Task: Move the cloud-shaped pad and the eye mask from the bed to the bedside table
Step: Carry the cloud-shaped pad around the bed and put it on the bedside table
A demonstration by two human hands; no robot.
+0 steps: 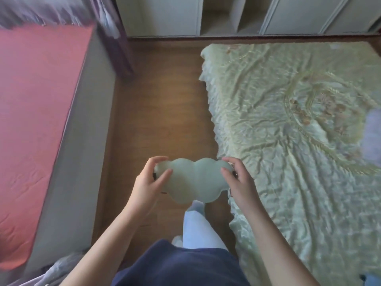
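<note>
Nearest the camera, both forearms are reaching forward over a dark blue top and a pale trouser leg. The left hand (pixel 148 182) and the right hand (pixel 237 180) are each gripping one end of the cloud-shaped pad (pixel 195 180), thumbs lying on its upper face and fingers curling over the far edge. Small dark bits are showing at both grips; what they are I cannot tell. The pad is being held level in the air above the wooden floor (pixel 160 100), just off the near edge of the bed (pixel 288 120) and no longer resting on it.

Judging by this, the carrying step for the first item is under way: the pad is lifted and clear of the bed but not yet set down. The bed's green quilted cover is stretching away on the right, and a pale lavender blur (pixel 373 137) is sitting near its right edge; whether that is the eye mask is too smeared to say. On the left a pink-topped surface (pixel 37 100) is running alongside, and a white wardrobe (pixel 206 15) is standing at the far wall.

The desk is not showing plainly here, so the next move is probably calling for a turn to find it, then lowering the pad flat, then going back for the eye mask.
</note>
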